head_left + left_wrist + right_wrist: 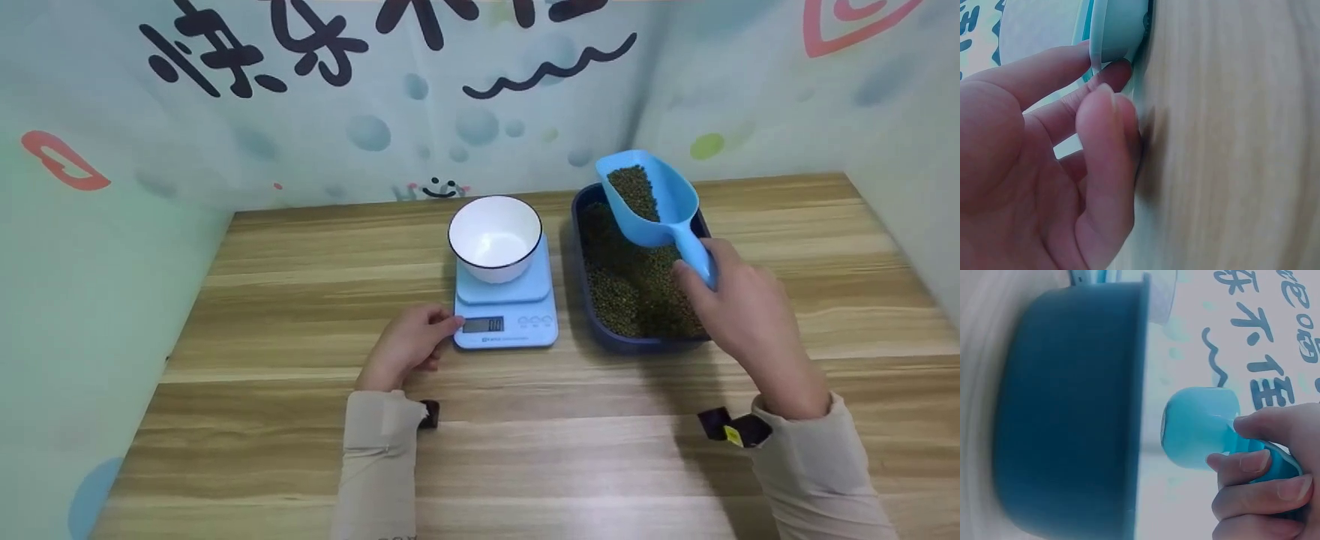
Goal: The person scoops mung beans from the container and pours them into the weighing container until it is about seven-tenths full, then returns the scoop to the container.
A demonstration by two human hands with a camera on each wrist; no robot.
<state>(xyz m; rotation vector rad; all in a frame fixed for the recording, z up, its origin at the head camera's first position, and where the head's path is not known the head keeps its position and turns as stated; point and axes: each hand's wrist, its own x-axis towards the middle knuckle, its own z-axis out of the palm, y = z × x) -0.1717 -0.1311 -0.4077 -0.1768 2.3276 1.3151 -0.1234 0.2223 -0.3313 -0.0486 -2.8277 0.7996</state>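
Observation:
My right hand (746,307) grips the handle of a blue scoop (675,191), which carries small green-brown beans (634,191) like mung beans. The scoop is held over a dark blue tub (622,345) with more of these beans inside. In the right wrist view, fingers wrap round the scoop's handle (1280,467). A white bowl (495,236) with a dark rim stands on a light blue kitchen scale (517,337); no beans show in it. At the scale's left front edge, the fingertips of my left hand (405,345) touch its side.
All of this rests on a wood-grain table (285,442). A printed cloth backdrop (315,150) with dark lettering rises behind it, and pale walls stand at both sides. Dark devices are strapped near both cuffs.

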